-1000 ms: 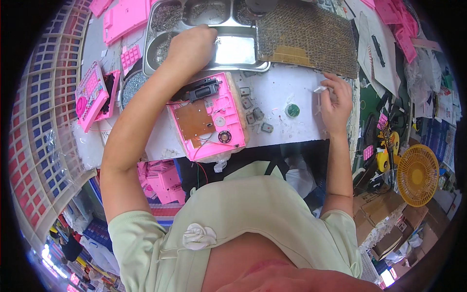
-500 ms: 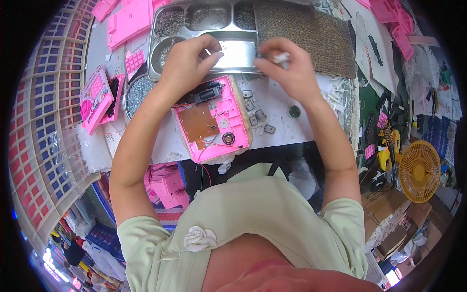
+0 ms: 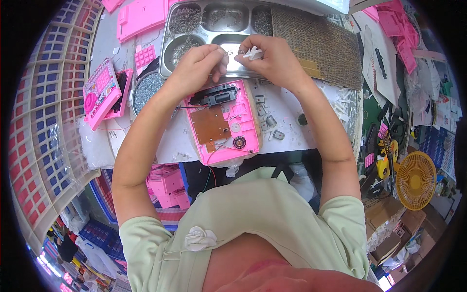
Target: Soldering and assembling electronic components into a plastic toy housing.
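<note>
Right hand (image 3: 271, 57) clasps white pieces (image 3: 253, 53) at the metal tray (image 3: 208, 36); left hand (image 3: 203, 63) curled, grip unclear.

We list bright, diffuse light over the white tabletop (image 3: 168, 138), glare on the metal tray (image 3: 230, 43), blown-out lights (image 3: 48, 265) at lower left, corners falling to black, and a distortion-bowed lattice crate (image 3: 53, 114).

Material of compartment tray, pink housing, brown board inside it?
Tray: bare metal, likely stainless steel; shiny, bright reflections. Pink housing: probably moulded plastic, smooth; even colour, ribs formed in. Brown board: perhaps circuit-board laminate, matte; flat, thin sheet, exact type unclear.
</note>
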A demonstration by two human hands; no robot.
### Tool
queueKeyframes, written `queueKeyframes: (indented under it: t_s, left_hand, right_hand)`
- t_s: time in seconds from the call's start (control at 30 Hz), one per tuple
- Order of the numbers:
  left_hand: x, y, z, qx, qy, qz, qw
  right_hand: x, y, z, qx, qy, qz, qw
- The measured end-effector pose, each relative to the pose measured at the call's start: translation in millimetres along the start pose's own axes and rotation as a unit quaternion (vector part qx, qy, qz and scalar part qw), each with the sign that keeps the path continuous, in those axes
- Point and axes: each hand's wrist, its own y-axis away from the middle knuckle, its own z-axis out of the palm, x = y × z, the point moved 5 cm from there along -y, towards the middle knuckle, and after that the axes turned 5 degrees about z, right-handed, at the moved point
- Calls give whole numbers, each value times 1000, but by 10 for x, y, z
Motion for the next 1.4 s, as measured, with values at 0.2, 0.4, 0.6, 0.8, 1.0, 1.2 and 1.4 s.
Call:
queueKeyframes:
  t_s: [0.2, 0.4, 0.6, 0.8, 1.0, 1.2, 1.4]
  left_hand:
    - [-36, -65, 17, -22, 52, -78, 995]
    - [-10, -217, 23, -25, 2, -168, 986]
    - [-2, -414, -98, -44, -191, -151, 969]
    - [184, -307, 89, 51, -79, 34, 995]
    - [155, -169, 143, 6, -156, 186, 970]
    - [18, -162, 51, -40, 49, 5, 998]
    - [22, -133, 111, -40, 167, -62, 983]
  right_hand:
    - [48, 48, -31, 23, -152, 56, 986]
    - [-153, 98, -75, 125, 107, -213, 963]
    - [-109, 128, -50, 121, 166, -208, 956]
    - [192, 50, -49, 18, -191, 122, 974]
    - [246, 73, 84, -2, -454, 165, 875]
    - [163, 77, 12, 20, -238, 50, 970]
    - [-99, 148, -19, 125, 24, -200, 972]
